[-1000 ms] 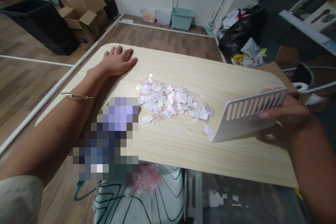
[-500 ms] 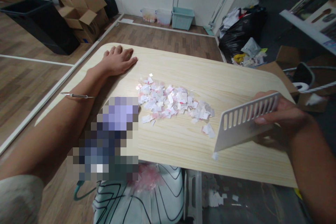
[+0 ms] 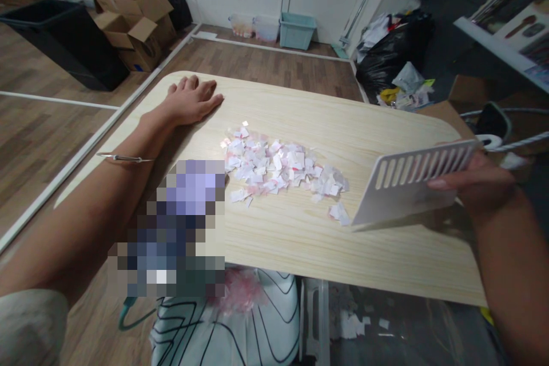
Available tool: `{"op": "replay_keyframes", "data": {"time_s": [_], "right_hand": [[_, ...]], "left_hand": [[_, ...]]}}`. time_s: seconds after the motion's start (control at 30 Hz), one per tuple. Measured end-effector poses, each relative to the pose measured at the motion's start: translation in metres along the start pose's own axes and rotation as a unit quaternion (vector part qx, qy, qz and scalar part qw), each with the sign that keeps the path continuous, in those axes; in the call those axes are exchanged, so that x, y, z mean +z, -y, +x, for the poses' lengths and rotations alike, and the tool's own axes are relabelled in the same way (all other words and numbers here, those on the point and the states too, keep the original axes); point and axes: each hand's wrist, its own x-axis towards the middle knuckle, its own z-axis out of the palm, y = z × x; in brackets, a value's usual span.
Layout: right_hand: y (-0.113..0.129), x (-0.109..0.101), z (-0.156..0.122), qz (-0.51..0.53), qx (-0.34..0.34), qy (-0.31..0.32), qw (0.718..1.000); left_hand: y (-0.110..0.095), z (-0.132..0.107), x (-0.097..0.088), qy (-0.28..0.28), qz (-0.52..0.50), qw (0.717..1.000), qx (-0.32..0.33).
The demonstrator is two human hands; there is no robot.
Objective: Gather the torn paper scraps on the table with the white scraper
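Note:
My right hand grips a white plastic scraper with a row of slots along its upper part. The scraper is tilted, its lower left corner close to the tabletop beside a small clump of paper bits. A spread pile of small white and pinkish paper scraps lies on the pale wooden table. My left hand rests flat near the table's far left corner, fingers spread, holding nothing. A pixelated patch hides what lies below my left hand.
Below the table's near edge sits a clear plastic bin with paper scraps inside. A black bin and cardboard boxes stand on the floor at left. Black bags lie beyond the right side, and a teal tub is by the wall.
My right hand has lifted slightly and moved right with the scraper. The white scrap at the scraper's lower corner no longer shows there. My left hand stays in place.

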Motion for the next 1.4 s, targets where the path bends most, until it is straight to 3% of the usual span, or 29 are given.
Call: {"op": "replay_keyframes", "data": {"time_s": [0.1,0.3,0.5,0.67,0.9,1.03,1.27,1.4], "right_hand": [[0.012,0.010,0.004,0.015,0.018,-0.037,0.999],[0.019,0.019,0.000,0.014,0.053,0.084,0.995],[0.025,0.025,-0.005,0.027,0.031,-0.022,0.999],[0.022,0.021,0.003,-0.012,0.031,0.018,0.999],[-0.015,0.010,-0.001,0.099,-0.106,0.088,0.986],[-0.030,0.000,0.004,0.101,-0.149,0.147,0.973],[-0.025,0.002,0.008,0.047,-0.139,0.091,0.985],[-0.016,0.007,0.011,0.029,-0.170,0.086,0.981]], "left_hand": [[-0.002,-0.001,-0.001,0.001,-0.002,1.000,0.000],[-0.002,-0.001,-0.002,0.001,-0.006,1.000,0.004],[-0.001,-0.001,-0.002,0.002,0.002,1.000,0.003],[-0.001,0.000,-0.001,0.001,0.004,1.000,0.004],[0.000,0.003,0.001,-0.002,0.010,1.000,0.002],[0.002,0.004,0.001,0.002,0.016,1.000,0.003],[0.002,0.002,0.000,0.000,0.000,1.000,0.002],[0.003,0.000,0.000,-0.002,-0.016,1.000,0.006]]}}
